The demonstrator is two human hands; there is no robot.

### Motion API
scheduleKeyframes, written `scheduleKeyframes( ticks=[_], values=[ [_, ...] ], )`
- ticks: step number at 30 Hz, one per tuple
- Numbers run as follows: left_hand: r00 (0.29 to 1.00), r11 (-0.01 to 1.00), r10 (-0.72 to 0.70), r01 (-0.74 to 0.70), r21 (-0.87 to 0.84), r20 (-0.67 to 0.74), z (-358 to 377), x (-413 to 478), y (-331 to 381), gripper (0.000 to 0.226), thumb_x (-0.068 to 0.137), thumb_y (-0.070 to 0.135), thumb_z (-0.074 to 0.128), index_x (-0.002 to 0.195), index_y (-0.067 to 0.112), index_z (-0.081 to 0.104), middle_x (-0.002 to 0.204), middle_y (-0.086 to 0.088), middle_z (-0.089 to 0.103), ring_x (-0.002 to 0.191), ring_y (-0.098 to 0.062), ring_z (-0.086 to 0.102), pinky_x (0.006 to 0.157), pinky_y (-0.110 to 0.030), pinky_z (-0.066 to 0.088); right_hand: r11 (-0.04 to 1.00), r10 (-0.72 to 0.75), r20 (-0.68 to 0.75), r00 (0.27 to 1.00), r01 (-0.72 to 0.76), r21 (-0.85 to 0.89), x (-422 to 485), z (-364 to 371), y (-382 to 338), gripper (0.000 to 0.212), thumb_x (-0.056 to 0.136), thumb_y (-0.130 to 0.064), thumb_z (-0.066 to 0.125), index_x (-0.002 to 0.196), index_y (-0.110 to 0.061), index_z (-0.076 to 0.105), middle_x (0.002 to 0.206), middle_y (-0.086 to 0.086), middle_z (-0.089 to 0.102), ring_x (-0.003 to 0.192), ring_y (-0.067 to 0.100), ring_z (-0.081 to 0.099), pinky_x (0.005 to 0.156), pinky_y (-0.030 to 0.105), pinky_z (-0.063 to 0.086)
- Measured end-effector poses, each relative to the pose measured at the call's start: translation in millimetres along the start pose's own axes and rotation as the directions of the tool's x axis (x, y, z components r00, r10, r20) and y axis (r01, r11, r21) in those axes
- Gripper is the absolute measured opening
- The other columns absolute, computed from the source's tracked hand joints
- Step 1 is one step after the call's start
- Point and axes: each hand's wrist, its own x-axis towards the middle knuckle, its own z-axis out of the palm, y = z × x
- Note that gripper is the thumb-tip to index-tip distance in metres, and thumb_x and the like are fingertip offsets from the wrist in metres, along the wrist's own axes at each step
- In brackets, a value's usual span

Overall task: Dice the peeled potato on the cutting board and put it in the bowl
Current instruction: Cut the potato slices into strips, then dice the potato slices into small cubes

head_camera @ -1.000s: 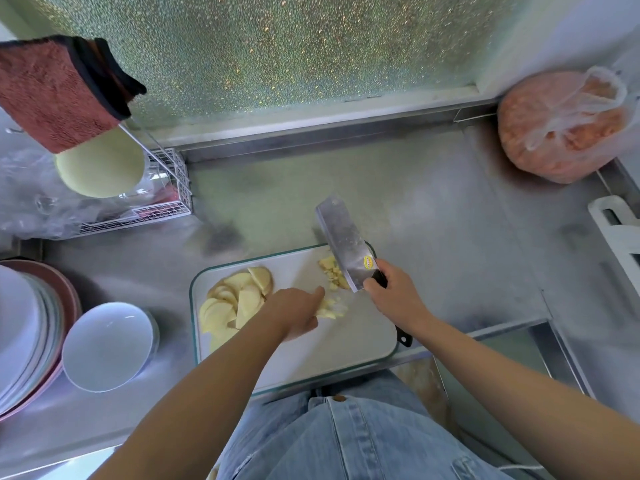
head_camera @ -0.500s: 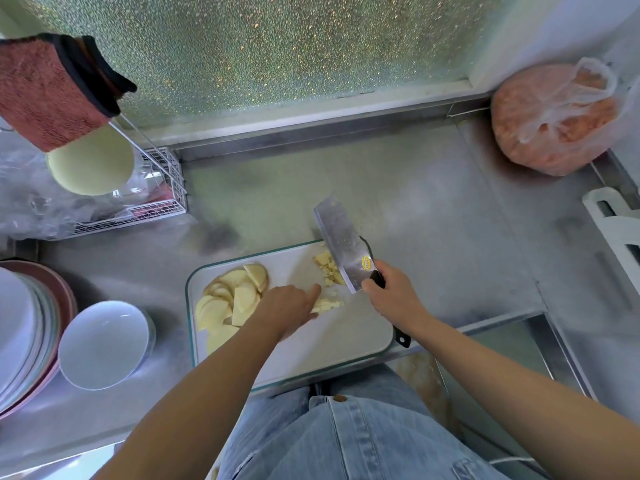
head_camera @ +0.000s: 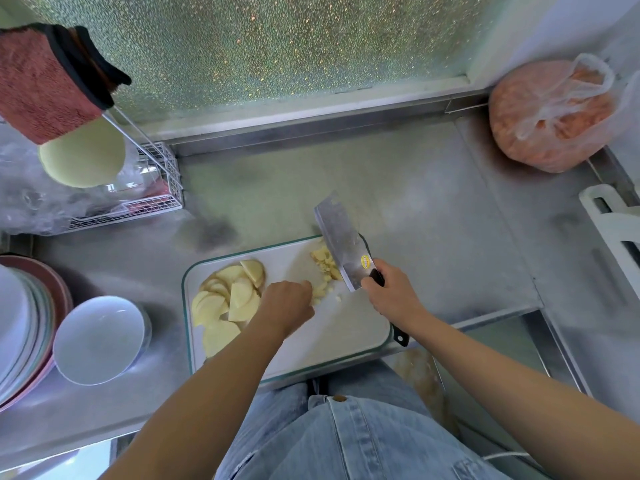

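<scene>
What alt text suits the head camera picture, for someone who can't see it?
A person dices potato on a white cutting board: the right hand grips a cleaver poised over cut potato pieces, which the left hand steadies with curled fingers. Potato slices lie fanned beside them, and an empty white bowl sits left of the board.

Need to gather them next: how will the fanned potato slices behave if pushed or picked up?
The potato slices look thick and flat, so probably stiff, not floppy. Freshly cut, they are likely slippery. Overlapping loosely on the cutting board, they would probably slide apart rather than roll.
</scene>
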Motion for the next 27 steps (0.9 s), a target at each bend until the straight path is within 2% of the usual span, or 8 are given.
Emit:
scheduleKeyframes(
  ticks=[2, 5, 10, 13, 15, 18, 21, 27],
  values=[
    [0.989, 0.964, -0.131, 0.113, -0.239, -0.063, -2.8, -1.3, -5.8, 0.02, 0.094, 0.031, 0.046, 0.095, 0.011, 0.046, 0.091, -0.014, 0.064, 0.086, -0.034, 0.061, 0.065, -0.032, 0.039, 1.0, 0.009, -0.001, 1.0, -0.009, 0.015, -0.3, 0.2, 0.1, 0.026, 0.083, -0.011, 0.05, 0.065, -0.018, 0.032, 0.051, -0.012, 0.031, 0.053, 0.017, 0.03, 0.054, 0.034, 0.03],
    [0.898, 0.727, -0.423, 0.257, -0.636, -0.121, -11.7, -3.6, -20.5, 0.021, 0.093, 0.028, 0.05, 0.085, 0.009, 0.044, 0.071, -0.013, 0.053, 0.07, -0.033, 0.052, 0.06, -0.034, 0.035, 0.999, 0.002, 0.023, 1.0, -0.003, 0.035, -1.1, 1.0, -2.8, 0.024, 0.087, -0.014, 0.049, 0.067, -0.013, 0.035, 0.053, -0.002, 0.037, 0.05, 0.02, 0.034, 0.051, 0.034, 0.033],
    [0.655, 0.426, -0.74, 0.286, -0.859, -0.149, -13.8, -20.8, -54.1, 0.021, 0.091, 0.018, 0.051, 0.08, 0.001, 0.05, 0.064, -0.01, 0.049, 0.065, -0.031, 0.046, 0.052, -0.036, 0.026, 0.998, -0.047, 0.17, 0.984, 0.041, 0.036, -9.0, 17.2, -15.9, 0.029, 0.097, -0.022, 0.044, 0.071, -0.011, 0.039, 0.051, 0.006, 0.048, 0.039, 0.018, 0.041, 0.04, 0.026, 0.037],
    [0.579, 0.342, -0.808, 0.315, -0.885, -0.106, -1.6, -40.5, -62.9, 0.022, 0.091, 0.018, 0.048, 0.075, 0.003, 0.047, 0.06, -0.006, 0.046, 0.06, -0.03, 0.043, 0.05, -0.032, 0.029, 0.998, -0.037, 0.281, 0.959, 0.05, -0.04, -11.6, 25.4, -14.5, 0.026, 0.093, -0.013, 0.044, 0.069, -0.012, 0.035, 0.05, 0.006, 0.049, 0.039, 0.018, 0.041, 0.042, 0.026, 0.037],
    [0.546, 0.258, -0.836, 0.311, -0.915, -0.05, 5.9, -50.9, -62.8, 0.025, 0.086, 0.025, 0.045, 0.077, 0.003, 0.053, 0.062, -0.006, 0.059, 0.062, -0.031, 0.052, 0.055, -0.032, 0.037, 0.991, -0.047, 0.316, 0.948, 0.083, -0.101, -13.2, 25.1, -10.7, 0.026, 0.093, -0.013, 0.046, 0.069, -0.007, 0.037, 0.049, 0.006, 0.048, 0.039, 0.016, 0.039, 0.043, 0.027, 0.038],
    [0.551, 0.186, -0.835, 0.299, -0.936, 0.01, 11.7, -60.7, -56.2, 0.025, 0.086, 0.025, 0.044, 0.086, 0.006, 0.061, 0.066, 0.001, 0.068, 0.061, -0.021, 0.056, 0.054, -0.026, 0.038, 0.981, -0.033, 0.338, 0.94, 0.095, -0.168, -16.3, 22.4, -2.4, 0.029, 0.093, -0.017, 0.049, 0.072, 0.001, 0.038, 0.052, 0.004, 0.043, 0.038, 0.009, 0.039, 0.041, 0.026, 0.038],
    [0.564, 0.125, -0.825, 0.266, -0.956, 0.049, 12.7, -65.4, -48.9, 0.019, 0.091, 0.017, 0.045, 0.091, 0.006, 0.061, 0.073, -0.004, 0.069, 0.056, -0.011, 0.05, 0.043, -0.017, 0.035, 0.953, -0.019, 0.398, 0.917, 0.137, -0.271, -19.3, 21.2, 5.4, 0.025, 0.084, -0.012, 0.05, 0.064, -0.008, 0.035, 0.054, 0.003, 0.04, 0.039, 0.011, 0.038, 0.042, 0.026, 0.034],
    [0.567, 0.043, -0.815, 0.264, -0.963, 0.119, 14.2, -66.4, -44.5, 0.029, 0.089, 0.019, 0.045, 0.062, 0.013, 0.056, 0.075, -0.015, 0.069, 0.058, -0.023, 0.05, 0.057, -0.031, 0.042, 0.869, -0.085, 0.426, 0.901, 0.276, -0.41, -23.9, 19.3, 23.1, 0.03, 0.079, -0.024, 0.053, 0.061, -0.007, 0.035, 0.055, 0.001, 0.036, 0.053, 0.013, 0.026, 0.053, 0.032, 0.022]
  ],
)
